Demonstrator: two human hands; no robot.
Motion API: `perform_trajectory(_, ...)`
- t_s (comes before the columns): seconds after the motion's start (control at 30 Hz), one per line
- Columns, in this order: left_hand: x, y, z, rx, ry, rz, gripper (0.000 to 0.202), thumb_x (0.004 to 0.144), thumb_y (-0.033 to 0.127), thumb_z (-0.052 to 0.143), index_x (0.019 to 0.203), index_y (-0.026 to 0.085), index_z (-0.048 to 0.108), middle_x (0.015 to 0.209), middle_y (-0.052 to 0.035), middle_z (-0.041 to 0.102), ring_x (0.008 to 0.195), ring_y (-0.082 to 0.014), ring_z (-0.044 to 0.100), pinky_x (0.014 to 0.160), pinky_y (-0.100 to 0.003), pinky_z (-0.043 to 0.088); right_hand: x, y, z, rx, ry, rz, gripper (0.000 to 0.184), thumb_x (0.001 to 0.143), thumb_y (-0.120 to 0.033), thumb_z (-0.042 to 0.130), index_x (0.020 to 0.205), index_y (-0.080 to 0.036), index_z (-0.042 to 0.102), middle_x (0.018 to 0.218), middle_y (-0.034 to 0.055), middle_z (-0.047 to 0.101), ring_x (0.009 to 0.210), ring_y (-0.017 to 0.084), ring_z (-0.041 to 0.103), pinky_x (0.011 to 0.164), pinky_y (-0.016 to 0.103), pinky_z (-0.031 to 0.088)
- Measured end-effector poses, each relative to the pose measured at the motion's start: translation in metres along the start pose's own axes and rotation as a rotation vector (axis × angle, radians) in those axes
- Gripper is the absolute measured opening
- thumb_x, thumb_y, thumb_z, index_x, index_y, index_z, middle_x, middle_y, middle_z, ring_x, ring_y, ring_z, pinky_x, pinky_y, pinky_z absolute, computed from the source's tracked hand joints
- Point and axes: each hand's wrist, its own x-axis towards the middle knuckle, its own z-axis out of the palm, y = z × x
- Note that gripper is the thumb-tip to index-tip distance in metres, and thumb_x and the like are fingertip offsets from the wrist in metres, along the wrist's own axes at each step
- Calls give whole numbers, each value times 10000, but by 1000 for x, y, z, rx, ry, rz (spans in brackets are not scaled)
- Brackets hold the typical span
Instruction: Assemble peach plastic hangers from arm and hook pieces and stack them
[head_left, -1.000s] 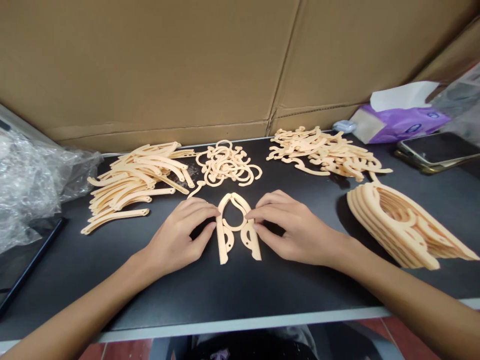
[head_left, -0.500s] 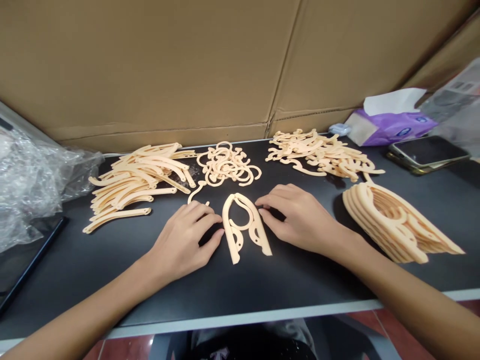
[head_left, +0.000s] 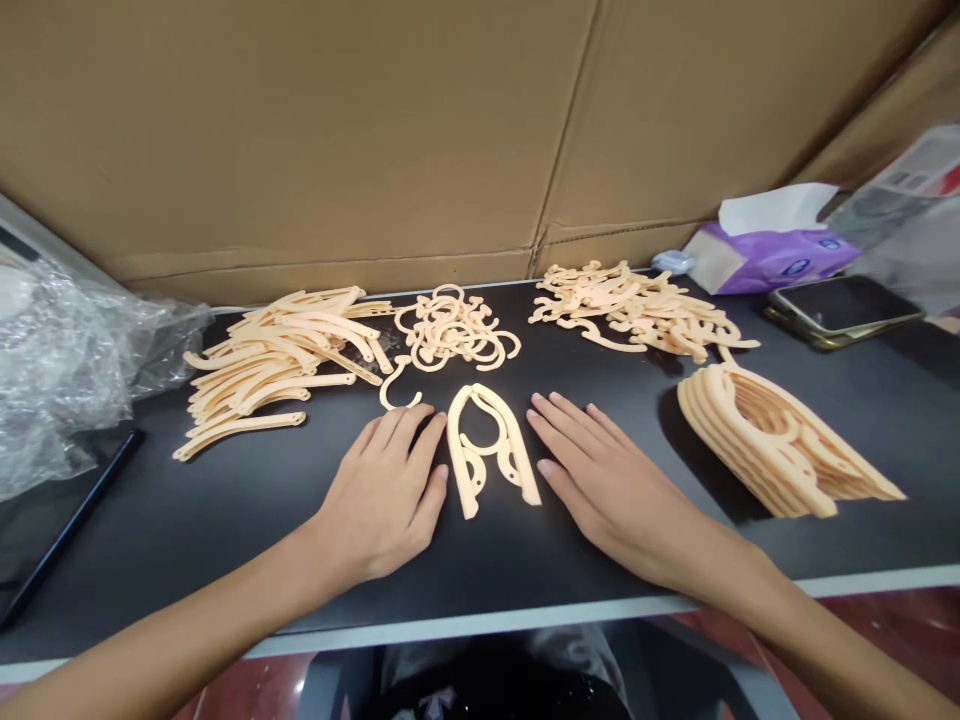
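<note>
One folded, cream-coloured hanger assembly (head_left: 457, 450) lies flat near the centre of the frame on the black worktop (head_left: 480, 570), its joined end toward the top. The left hand (head_left: 386, 490) is palm down, fingers extended, holding nothing; its fingertips are just beside the assembly's left edge, contact not determinable, and near a single loose hook (head_left: 385, 390). The right hand (head_left: 604, 480) is likewise flat, fingers slightly spread, gripping nothing, a small gap from the assembly's right edge. Behind lie a pile of curved arms (head_left: 281, 355) at left, a pile of hooks (head_left: 454, 330) at upper centre and a pile of wavy pieces (head_left: 637, 310) at upper right. A stack of similar assemblies (head_left: 727, 440) lies at right, below a phone (head_left: 847, 303) and purple tissue pack (head_left: 780, 255).
</note>
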Motion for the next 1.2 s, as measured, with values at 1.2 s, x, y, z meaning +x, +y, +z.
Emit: perform_trajectory(1.2, -36, 7, 4, 166, -135, 10, 571, 1052, 347, 313, 1598, 200, 230, 1652, -112, 257, 1529, -277, 259, 1206, -540, 336, 1, -12, -5, 41, -46, 58, 542, 1023, -289, 266, 1479, -99, 489, 1586, 147, 405, 1498, 305, 326, 1213, 559, 301)
